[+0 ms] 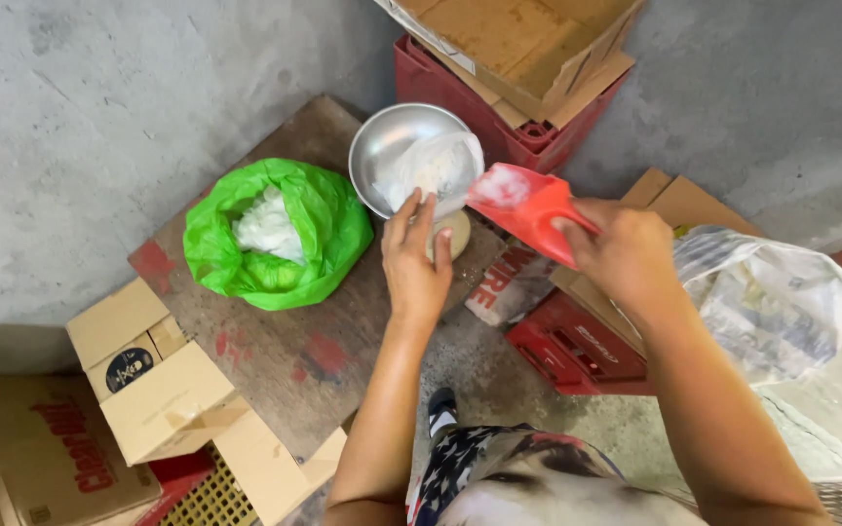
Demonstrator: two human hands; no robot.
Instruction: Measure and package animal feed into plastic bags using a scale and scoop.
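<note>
Hands above a worn wooden counter [275, 341]: left hand [416, 263], fingers extended, touches a clear bag [436, 166] of white powder in a metal bowl [387, 146]; right hand [626, 248] grips a red scoop [523, 205] tilted at the bag. Green bag [275, 234] lies left.

Showing: one metal bowl [411, 156], one clear bag [438, 166] lying in it, one red scoop [523, 206], one green bag [275, 234], one wooden board [304, 331], two red crates [499, 127] [577, 346], four cardboard boxes [528, 44] [153, 375] [46, 453] [669, 200], one clear plastic sack [767, 297].
</note>
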